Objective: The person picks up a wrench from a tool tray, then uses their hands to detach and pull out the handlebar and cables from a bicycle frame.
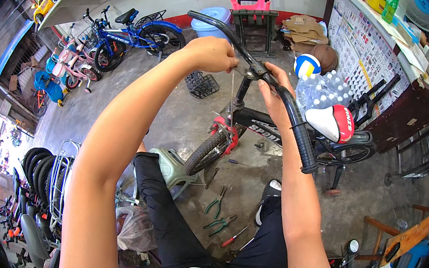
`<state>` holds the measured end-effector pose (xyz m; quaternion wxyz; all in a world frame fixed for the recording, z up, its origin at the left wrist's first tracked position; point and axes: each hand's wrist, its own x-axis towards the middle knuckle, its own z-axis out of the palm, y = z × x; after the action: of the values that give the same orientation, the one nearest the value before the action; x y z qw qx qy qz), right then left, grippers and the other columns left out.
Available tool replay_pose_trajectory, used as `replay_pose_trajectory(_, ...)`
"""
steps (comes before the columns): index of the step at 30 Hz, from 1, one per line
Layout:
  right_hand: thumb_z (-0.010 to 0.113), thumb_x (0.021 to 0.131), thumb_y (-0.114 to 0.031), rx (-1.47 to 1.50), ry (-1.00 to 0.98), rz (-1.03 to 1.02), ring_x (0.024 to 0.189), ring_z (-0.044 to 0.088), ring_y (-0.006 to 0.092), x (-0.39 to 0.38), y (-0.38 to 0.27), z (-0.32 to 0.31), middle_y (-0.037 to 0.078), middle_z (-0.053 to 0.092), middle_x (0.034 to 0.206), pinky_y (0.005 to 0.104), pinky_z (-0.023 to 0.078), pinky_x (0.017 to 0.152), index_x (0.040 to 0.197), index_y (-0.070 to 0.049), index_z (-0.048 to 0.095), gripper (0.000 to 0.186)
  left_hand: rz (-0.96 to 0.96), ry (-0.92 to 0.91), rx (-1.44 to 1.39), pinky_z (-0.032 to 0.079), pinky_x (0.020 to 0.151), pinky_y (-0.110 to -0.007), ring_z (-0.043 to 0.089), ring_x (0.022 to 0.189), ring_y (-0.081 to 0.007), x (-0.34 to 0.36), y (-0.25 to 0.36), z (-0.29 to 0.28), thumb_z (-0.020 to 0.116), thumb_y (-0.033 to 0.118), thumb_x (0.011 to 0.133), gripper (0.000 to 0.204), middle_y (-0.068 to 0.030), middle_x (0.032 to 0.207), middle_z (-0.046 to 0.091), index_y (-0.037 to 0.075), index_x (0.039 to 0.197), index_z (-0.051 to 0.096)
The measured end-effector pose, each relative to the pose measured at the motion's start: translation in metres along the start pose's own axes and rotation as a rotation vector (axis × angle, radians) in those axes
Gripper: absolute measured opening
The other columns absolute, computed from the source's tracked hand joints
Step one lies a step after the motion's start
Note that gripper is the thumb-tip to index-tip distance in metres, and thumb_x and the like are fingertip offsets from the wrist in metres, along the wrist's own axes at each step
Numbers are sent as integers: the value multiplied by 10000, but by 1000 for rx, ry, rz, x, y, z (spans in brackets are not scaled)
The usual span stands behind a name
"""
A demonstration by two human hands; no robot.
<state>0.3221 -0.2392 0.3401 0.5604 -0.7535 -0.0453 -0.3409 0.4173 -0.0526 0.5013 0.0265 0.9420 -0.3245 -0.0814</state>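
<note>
Apparently for steadying, right hand (278, 94) grips black handlebar (301, 135) beside stem (255, 70); handlebar stands above front wheel (208, 153). Left hand (210, 55) has fingers closed near thin cable (231, 94); whether they pinch it, cannot tell. Green pliers (212, 206) lie on floor (257, 173) between legs (171, 211), probably for easy reach.

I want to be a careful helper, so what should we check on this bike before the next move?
1. Right hand at the handlebar: ok, its fingers and thumb are on both sides of the bar.
2. What the left hand pinches: cannot tell, it's too small to make out.
3. Handlebar square to the front wheel: cannot tell from this one view.
4. Handlebar bolts tight: cannot tell, looking doesn't show that.
5. Floor below free of tools: not ok, two pairs of pliers and a red-handled screwdriver lie there.
</note>
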Motion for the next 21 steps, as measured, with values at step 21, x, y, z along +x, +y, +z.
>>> replay_pose_trajectory(21,697,984,-133,77,-55,59,1069,720,238,-1,1,-2,162,728,1214,369,554,923,1433,-81,568,470,-436,-75,-1408,484,532,-308,714,642,-169,-38,71,69,531,333,1093,339,-106,837,760,20,1121,657)
